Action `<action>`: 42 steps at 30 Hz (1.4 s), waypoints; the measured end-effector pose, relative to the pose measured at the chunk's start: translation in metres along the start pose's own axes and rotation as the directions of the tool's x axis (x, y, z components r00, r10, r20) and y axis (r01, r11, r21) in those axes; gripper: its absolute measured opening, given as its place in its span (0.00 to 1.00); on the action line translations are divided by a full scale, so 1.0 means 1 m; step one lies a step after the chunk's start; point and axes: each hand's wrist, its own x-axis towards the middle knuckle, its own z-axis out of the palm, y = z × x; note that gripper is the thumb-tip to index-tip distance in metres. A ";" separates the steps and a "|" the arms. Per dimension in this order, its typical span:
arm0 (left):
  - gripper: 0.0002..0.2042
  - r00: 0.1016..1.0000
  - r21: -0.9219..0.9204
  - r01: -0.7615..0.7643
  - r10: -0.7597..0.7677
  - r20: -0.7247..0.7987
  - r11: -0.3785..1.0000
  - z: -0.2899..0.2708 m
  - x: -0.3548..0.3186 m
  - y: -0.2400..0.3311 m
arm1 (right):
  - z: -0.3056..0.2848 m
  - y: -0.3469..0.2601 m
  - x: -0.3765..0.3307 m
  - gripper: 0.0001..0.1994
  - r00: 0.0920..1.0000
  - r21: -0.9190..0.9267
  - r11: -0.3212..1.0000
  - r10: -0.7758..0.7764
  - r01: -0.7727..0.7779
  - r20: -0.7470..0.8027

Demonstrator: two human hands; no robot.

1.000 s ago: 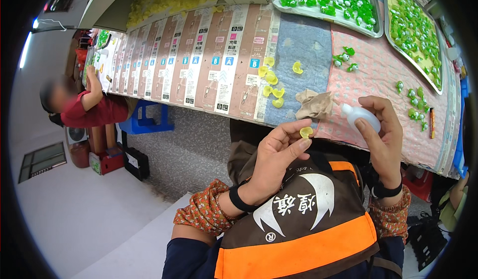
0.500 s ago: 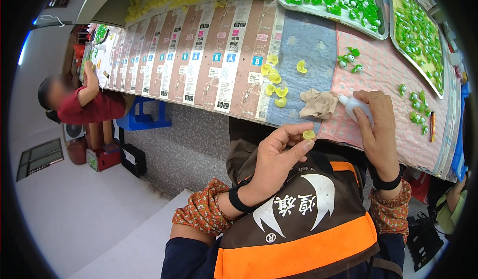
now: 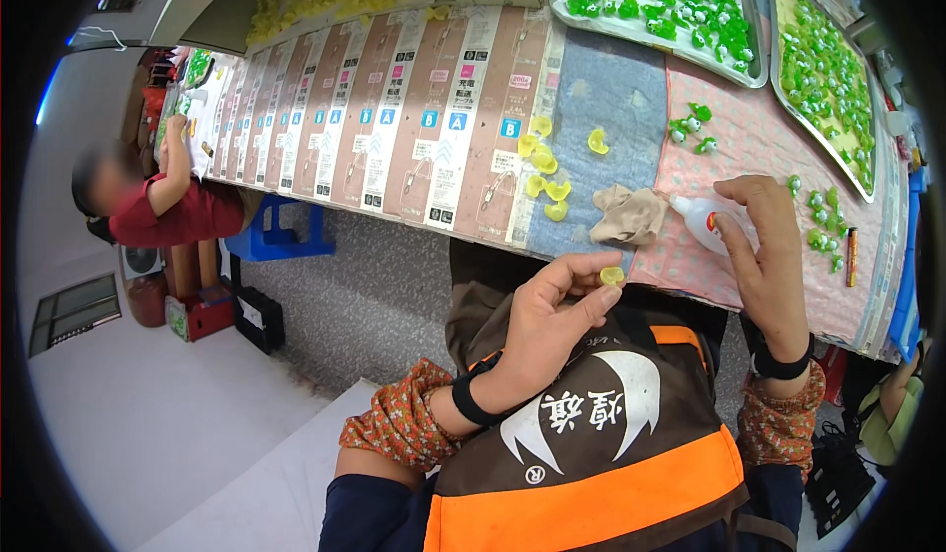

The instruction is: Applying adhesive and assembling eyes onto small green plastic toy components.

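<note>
My left hand [image 3: 552,325] pinches a small yellow cup-shaped plastic piece [image 3: 612,276] between thumb and forefinger, just in front of the table edge. On the pink cloth lies a white squeeze bottle [image 3: 702,219], its nozzle pointing left at a crumpled beige rag [image 3: 629,215]. My right hand [image 3: 767,266] arches over the bottle's rear end. Its thumb overlaps the bottle's side, while thumb and fingers stand apart in a loose curve. Several more yellow pieces [image 3: 543,160] are scattered on the blue cloth, left of the rag.
Trays of green pieces with white eyes [image 3: 768,71] [image 3: 871,195] stand at the back right. Loose green pieces [image 3: 695,126] and a thin orange stick [image 3: 852,256] lie on the pink cloth. Yellow pieces [image 3: 335,0] are heaped at the back left. Far left, a person in red [image 3: 187,212] sits working.
My right hand has shifted slightly right and loosened around the bottle, which now shows more of its body and a red mark. My left hand keeps its pinch on the yellow piece.
</note>
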 end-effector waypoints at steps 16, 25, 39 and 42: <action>0.19 0.993 -0.091 0.113 -0.115 -0.022 0.989 -0.002 -0.001 0.005 | -0.002 -0.010 0.000 0.13 0.997 -0.062 0.997 -0.040 0.044 0.059; 0.19 0.973 -0.343 0.209 -0.231 -0.023 0.916 -0.006 0.001 0.007 | 0.006 -0.006 -0.004 0.16 0.989 -0.101 0.994 0.060 -0.047 0.133; 0.20 0.986 -0.302 0.104 -0.137 -0.090 0.948 -0.002 -0.002 0.006 | -0.006 -0.040 -0.034 0.15 0.992 0.474 0.876 0.033 -0.088 0.122; 0.20 0.989 -0.284 0.085 -0.116 -0.095 0.955 0.000 -0.002 0.008 | 0.001 -0.046 -0.047 0.17 0.984 0.507 0.853 0.036 -0.121 0.174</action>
